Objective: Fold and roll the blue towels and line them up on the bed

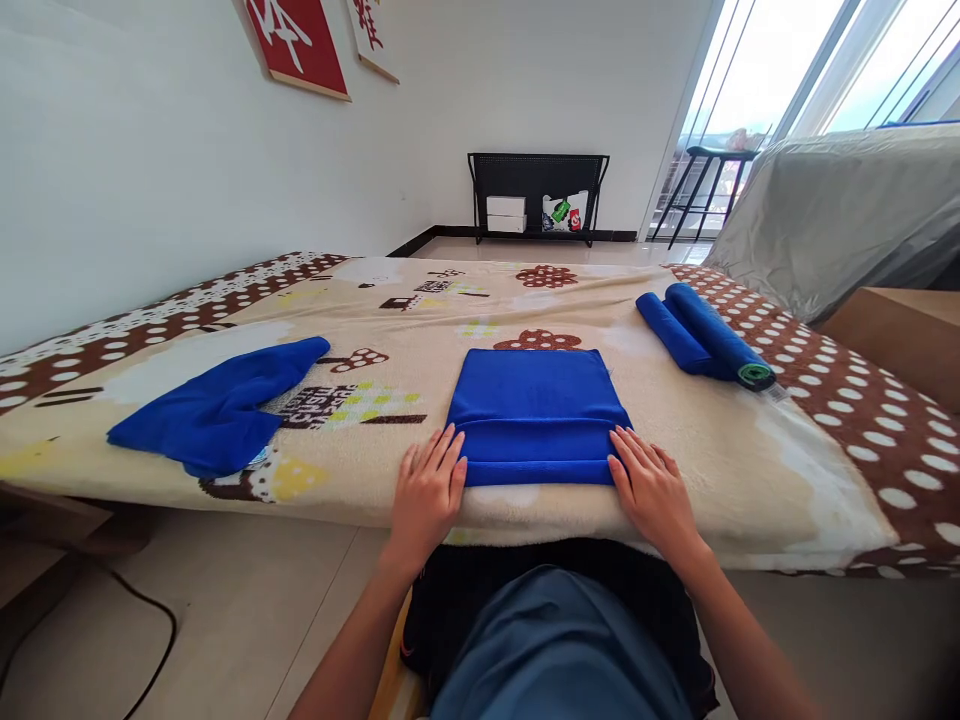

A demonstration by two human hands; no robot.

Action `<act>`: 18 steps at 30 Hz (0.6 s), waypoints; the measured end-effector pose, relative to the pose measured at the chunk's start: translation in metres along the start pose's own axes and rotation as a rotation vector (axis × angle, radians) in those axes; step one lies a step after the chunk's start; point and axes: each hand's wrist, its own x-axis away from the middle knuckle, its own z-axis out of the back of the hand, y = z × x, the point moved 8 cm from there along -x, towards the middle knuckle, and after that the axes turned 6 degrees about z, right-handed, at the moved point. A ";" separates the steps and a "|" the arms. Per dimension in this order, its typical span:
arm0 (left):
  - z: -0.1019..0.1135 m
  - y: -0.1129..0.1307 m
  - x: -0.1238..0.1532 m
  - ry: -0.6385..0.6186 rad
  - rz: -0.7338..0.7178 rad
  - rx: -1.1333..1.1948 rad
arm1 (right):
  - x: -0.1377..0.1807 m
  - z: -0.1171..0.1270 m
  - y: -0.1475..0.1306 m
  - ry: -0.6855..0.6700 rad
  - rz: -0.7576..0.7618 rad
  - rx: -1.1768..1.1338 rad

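Observation:
A blue towel (pixel 534 388) lies flat in front of me, with its near edge folded over in a narrow band. At its near left corner, my left hand (pixel 431 488) rests with fingers stretched out and flat. My right hand (pixel 652 490) lies the same way on the near right corner, its fingers slightly apart. To the left is a crumpled blue towel (pixel 225 405) with a pale tag at its lower edge. Off to the right, a rolled blue towel (pixel 720 335) shows a green edge at its near end, beside another blue roll (pixel 675 333).
Everything lies on a bed with a patterned cream and brown blanket (pixel 390 500). Beyond it stand a black rack (pixel 540 175) and a black stool (pixel 712 158). A covered piece of furniture (pixel 855 210) and a cardboard box (pixel 900 340) are at the right.

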 end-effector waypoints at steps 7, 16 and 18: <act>0.027 -0.005 0.024 0.245 -0.148 -0.006 | 0.026 0.028 0.012 0.258 0.132 -0.056; 0.021 0.004 0.031 0.096 -0.266 0.111 | 0.032 0.020 0.021 0.092 0.199 -0.208; 0.019 0.002 0.026 0.092 -0.228 0.161 | 0.030 0.017 0.026 0.095 0.173 -0.217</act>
